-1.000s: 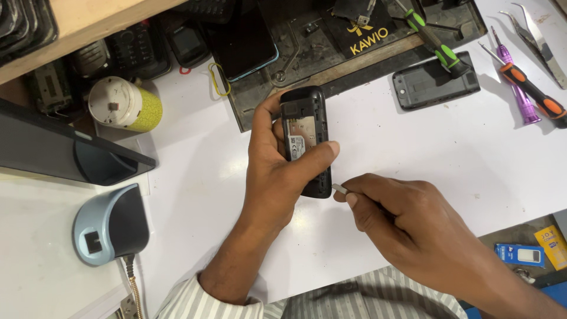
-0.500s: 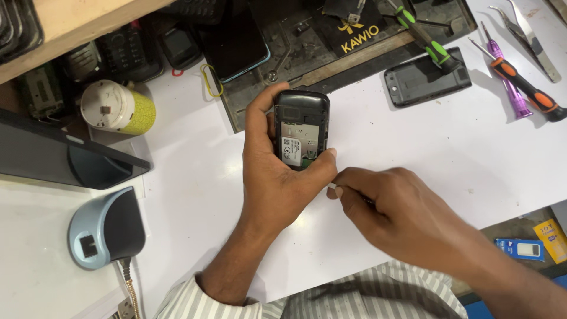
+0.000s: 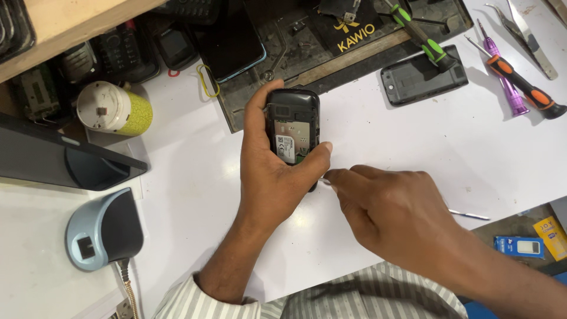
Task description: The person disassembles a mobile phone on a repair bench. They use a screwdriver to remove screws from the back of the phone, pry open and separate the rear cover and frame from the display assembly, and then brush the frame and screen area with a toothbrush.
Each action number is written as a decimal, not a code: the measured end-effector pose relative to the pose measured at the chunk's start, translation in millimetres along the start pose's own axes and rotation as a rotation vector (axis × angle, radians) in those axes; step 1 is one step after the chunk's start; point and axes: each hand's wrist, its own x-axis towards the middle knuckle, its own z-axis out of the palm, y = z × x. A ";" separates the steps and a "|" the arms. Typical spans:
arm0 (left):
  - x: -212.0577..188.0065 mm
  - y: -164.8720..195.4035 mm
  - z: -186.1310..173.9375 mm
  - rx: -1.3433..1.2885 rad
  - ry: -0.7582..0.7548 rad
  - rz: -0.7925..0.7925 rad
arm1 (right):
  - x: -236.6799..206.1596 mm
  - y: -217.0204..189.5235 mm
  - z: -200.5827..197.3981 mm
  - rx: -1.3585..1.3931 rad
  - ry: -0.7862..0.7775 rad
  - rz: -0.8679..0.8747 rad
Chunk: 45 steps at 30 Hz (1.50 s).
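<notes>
My left hand (image 3: 273,177) grips a small black phone (image 3: 293,130) with its back cover off, so the inner compartment with a white label shows. The thumb lies across the phone's lower edge. My right hand (image 3: 394,212) is closed on a thin metal tool (image 3: 466,214); its tip meets the phone's lower right corner next to my left thumb, and its tail sticks out to the right over the white table (image 3: 413,147).
A black back cover (image 3: 422,75) lies at upper right. Screwdrivers (image 3: 520,82), tweezers (image 3: 525,32) and a purple tool (image 3: 507,82) are far right. A dark work mat (image 3: 331,41) holds parts. A yellow-white can (image 3: 115,109) and a grey scanner (image 3: 103,233) stand at left.
Both hands and the phone sit slightly higher in view than before. The right hand's tool tip has closed in on the phone's lower right corner.
</notes>
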 end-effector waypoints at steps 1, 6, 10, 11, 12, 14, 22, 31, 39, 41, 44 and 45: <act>-0.4 -0.3 -0.3 -0.005 -0.005 -0.015 | 2.2 -0.4 -1.5 0.022 -0.124 0.166; -0.7 -1.8 1.4 -0.014 -0.018 -0.026 | 9.3 4.5 -7.6 0.078 -0.473 0.575; -0.1 -0.3 0.3 0.029 -0.003 -0.038 | -0.4 3.4 3.2 0.056 -0.025 0.044; 0.1 0.0 0.8 0.032 -0.001 -0.028 | -3.4 3.9 4.5 -0.006 -0.020 0.005; 0.7 0.4 1.0 0.036 0.001 -0.017 | -4.9 5.0 5.5 -0.068 -0.013 -0.036; 0.2 1.9 0.8 0.019 0.016 -0.058 | -5.0 8.2 5.7 -0.005 0.000 -0.003; 1.9 2.9 0.5 -0.059 -0.045 -0.142 | 2.8 7.5 -1.8 0.093 -0.063 0.224; -0.5 8.4 -2.3 -0.025 -0.198 -0.044 | 4.8 9.0 -8.3 0.152 -0.022 0.258; -2.4 8.1 0.2 -0.053 -0.229 -0.169 | -8.3 9.5 -8.3 -0.033 0.015 0.090; -3.0 6.8 0.3 -0.087 -0.247 -0.145 | -9.3 9.4 -8.6 -0.020 -0.003 0.106; -4.7 5.1 1.3 -0.135 -0.272 -0.098 | -6.7 9.5 -11.2 0.095 0.018 0.147; -4.8 4.7 1.9 -0.152 -0.282 -0.080 | -5.0 10.0 -13.3 0.148 0.034 0.164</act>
